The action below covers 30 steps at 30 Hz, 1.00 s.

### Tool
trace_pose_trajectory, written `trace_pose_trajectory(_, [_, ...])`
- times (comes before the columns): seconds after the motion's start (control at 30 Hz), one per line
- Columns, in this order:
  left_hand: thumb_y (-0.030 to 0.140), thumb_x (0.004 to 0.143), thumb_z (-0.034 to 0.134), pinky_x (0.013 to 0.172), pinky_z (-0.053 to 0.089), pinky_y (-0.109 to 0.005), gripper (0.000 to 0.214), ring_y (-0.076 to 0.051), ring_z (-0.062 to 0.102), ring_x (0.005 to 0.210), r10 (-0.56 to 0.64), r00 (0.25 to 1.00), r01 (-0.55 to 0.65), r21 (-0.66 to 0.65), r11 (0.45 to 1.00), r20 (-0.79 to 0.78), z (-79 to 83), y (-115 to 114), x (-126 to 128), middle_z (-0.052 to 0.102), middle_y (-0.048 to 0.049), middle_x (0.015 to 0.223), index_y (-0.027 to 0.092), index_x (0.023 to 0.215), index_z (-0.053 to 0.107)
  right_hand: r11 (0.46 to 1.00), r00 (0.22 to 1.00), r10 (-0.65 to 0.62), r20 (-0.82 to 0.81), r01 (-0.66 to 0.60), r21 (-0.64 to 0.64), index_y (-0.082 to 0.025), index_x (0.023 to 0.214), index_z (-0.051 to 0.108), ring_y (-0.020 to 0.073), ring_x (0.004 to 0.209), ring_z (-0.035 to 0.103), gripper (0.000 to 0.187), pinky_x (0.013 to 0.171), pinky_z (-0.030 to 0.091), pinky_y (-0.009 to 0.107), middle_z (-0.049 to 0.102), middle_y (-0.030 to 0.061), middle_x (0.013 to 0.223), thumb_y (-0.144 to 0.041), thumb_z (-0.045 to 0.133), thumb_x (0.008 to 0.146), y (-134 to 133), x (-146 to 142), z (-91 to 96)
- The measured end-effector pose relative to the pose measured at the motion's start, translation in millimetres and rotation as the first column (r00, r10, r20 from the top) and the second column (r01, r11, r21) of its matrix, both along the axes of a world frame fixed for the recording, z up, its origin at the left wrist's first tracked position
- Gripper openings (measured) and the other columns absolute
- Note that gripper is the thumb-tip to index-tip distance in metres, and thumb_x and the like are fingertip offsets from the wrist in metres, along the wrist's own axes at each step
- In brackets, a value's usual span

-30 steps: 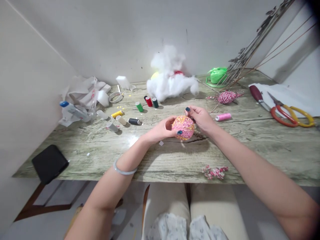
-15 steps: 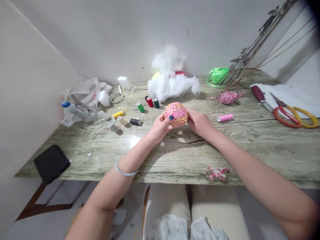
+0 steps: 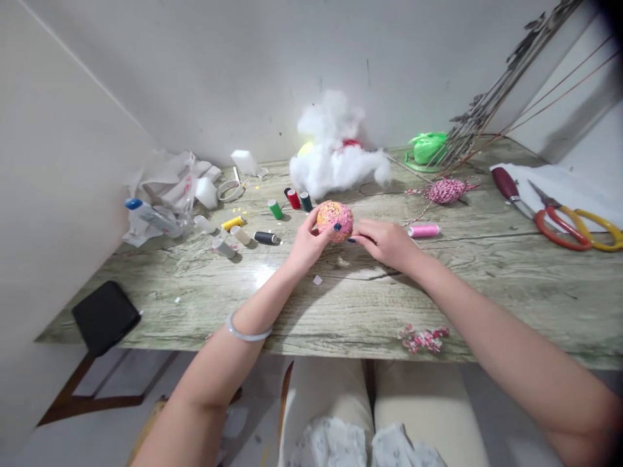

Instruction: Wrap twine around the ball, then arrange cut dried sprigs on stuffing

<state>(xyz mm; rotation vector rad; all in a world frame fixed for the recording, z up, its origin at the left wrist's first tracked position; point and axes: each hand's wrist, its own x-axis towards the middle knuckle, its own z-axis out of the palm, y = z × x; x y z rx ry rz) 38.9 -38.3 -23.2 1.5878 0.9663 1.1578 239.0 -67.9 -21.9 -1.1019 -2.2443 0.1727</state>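
Observation:
A ball wrapped in pink, yellow and orange thread (image 3: 335, 220) is held above the table by my left hand (image 3: 310, 243), its thumb across the front and fingers behind. Just right of the ball is my right hand (image 3: 387, 243), thumb and forefinger pinched close to its lower side. The pinch appears to be on pink thread, though the strand is too thin to make out clearly. A pink thread spool (image 3: 424, 231) lies on its side, right of that hand. White fluffy stuffing (image 3: 335, 165) is heaped behind the ball.
Several thread spools, among them a black one (image 3: 265, 238) and a green one (image 3: 275, 209), are at left on the wooden table (image 3: 311, 318). Scissors (image 3: 567, 217), a red-and-white cord bundle (image 3: 446, 191) and a green bundle (image 3: 428, 149) are at right. Cord scraps (image 3: 423, 338) lie near the front edge.
The ball has turned and shifted slightly left in my left hand. My right hand has come away from its side into a pinch. The pink spool has moved left.

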Motion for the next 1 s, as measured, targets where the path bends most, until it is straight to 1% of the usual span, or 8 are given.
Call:
trace_pose_trajectory(0.13, [0.036, 0.075, 0.073, 0.103, 0.047, -0.038, 0.059, -0.026, 0.057, 0.122, -0.062, 0.993, 0.063, 0.006, 0.998, -0.101, -0.9, 0.2, -2.1, 0.058, -0.0132, 0.133, 0.016, 0.126, 0.050, 1.000, 0.999, -0.005, -0.047, 0.006, 0.028, -0.020, 0.088, 0.063, 0.0184, 0.077, 0.059, 0.023, 0.067, 0.038, 0.028, 0.067, 0.0054, 0.087, -0.030, 0.045, 0.099, 1.7, 1.3, -1.1])
trace_pose_trajectory(0.27, [0.036, 0.072, 0.077, 0.094, 0.051, -0.038, 0.057, -0.023, 0.060, 0.111, -0.074, 0.986, 0.068, -0.045, 0.997, -0.147, -5.0, -1.3, -4.1, 0.057, -0.0129, 0.125, 0.017, 0.115, 0.046, 0.998, 0.994, -0.031, -0.104, 0.036, 0.046, -0.020, 0.084, 0.061, 0.0184, 0.076, 0.058, 0.028, 0.066, 0.037, 0.029, 0.065, 0.0053, 0.083, -0.034, 0.042, 0.100, 2.8, 2.2, -0.3])
trace_pose_trajectory(0.47, [0.032, 0.072, 0.079, 0.087, 0.052, -0.032, 0.050, -0.017, 0.062, 0.098, -0.246, 0.959, 0.230, -0.126, 0.965, -0.137, -0.7, -7.5, -3.4, 0.058, -0.0072, 0.117, 0.018, 0.109, 0.047, 0.991, 0.975, -0.070, -0.210, 0.091, 0.094, -0.021, 0.079, 0.055, 0.0181, 0.074, 0.055, 0.032, 0.065, 0.036, 0.029, 0.061, 0.0045, 0.078, -0.041, 0.041, 0.100, 3.7, 4.7, 3.1])
trace_pose_trajectory(0.6, [0.037, 0.070, 0.081, 0.072, 0.054, -0.025, 0.049, -0.015, 0.062, 0.089, -0.379, 0.925, 0.354, -0.274, 0.894, -0.042, 7.9, -14.4, -1.0, 0.060, -0.0048, 0.110, 0.019, 0.104, 0.050, 0.981, 0.958, -0.097, -0.271, 0.138, 0.137, -0.022, 0.077, 0.052, 0.0178, 0.073, 0.054, 0.033, 0.065, 0.037, 0.030, 0.058, 0.0040, 0.077, -0.042, 0.040, 0.100, 3.4, 7.6, 7.3])
trace_pose_trajectory(0.73, [0.052, 0.067, 0.081, 0.059, 0.053, -0.023, 0.056, -0.015, 0.063, 0.080, -0.436, 0.896, 0.434, -0.382, 0.816, 0.086, 12.0, -20.1, 0.6, 0.063, -0.0038, 0.099, 0.021, 0.103, 0.052, 0.984, 0.955, -0.140, -0.260, 0.164, 0.073, -0.022, 0.078, 0.053, 0.0185, 0.077, 0.055, 0.032, 0.068, 0.038, 0.030, 0.060, 0.0048, 0.080, -0.041, 0.039, 0.100, 3.9, 8.7, 8.8])
trace_pose_trajectory(0.8, [0.058, 0.064, 0.080, 0.062, 0.055, -0.024, 0.060, -0.016, 0.064, 0.081, -0.419, 0.895, 0.444, -0.399, 0.803, 0.153, 11.2, -21.9, 1.5, 0.064, -0.0042, 0.098, 0.020, 0.103, 0.055, 0.987, 0.959, -0.147, -0.243, 0.158, 0.027, -0.022, 0.078, 0.054, 0.0191, 0.078, 0.056, 0.029, 0.069, 0.039, 0.030, 0.061, 0.0052, 0.082, -0.037, 0.040, 0.099, 4.8, 8.4, 7.1])
trace_pose_trajectory(0.87, [0.060, 0.062, 0.081, 0.069, 0.057, -0.028, 0.063, -0.018, 0.066, 0.086, -0.376, 0.899, 0.437, -0.423, 0.793, 0.225, 9.4, -22.9, 2.5, 0.065, -0.0056, 0.103, 0.020, 0.105, 0.057, 0.988, 0.962, -0.152, -0.227, 0.154, -0.010, -0.022, 0.078, 0.055, 0.0199, 0.079, 0.057, 0.026, 0.069, 0.040, 0.030, 0.062, 0.0056, 0.082, -0.033, 0.042, 0.098, 5.7, 7.8, 4.0])
trace_pose_trajectory(1.0, [0.061, 0.061, 0.082, 0.078, 0.058, -0.038, 0.073, -0.023, 0.069, 0.091, -0.304, 0.896, 0.432, -0.475, 0.767, 0.324, 6.8, -22.8, 5.2, 0.067, -0.0087, 0.111, 0.021, 0.117, 0.057, 0.983, 0.974, -0.175, -0.143, 0.166, -0.074, -0.020, 0.087, 0.062, 0.0223, 0.082, 0.059, 0.018, 0.071, 0.042, 0.031, 0.067, 0.0084, 0.089, -0.024, 0.045, 0.092, 6.4, 6.7, -3.5])
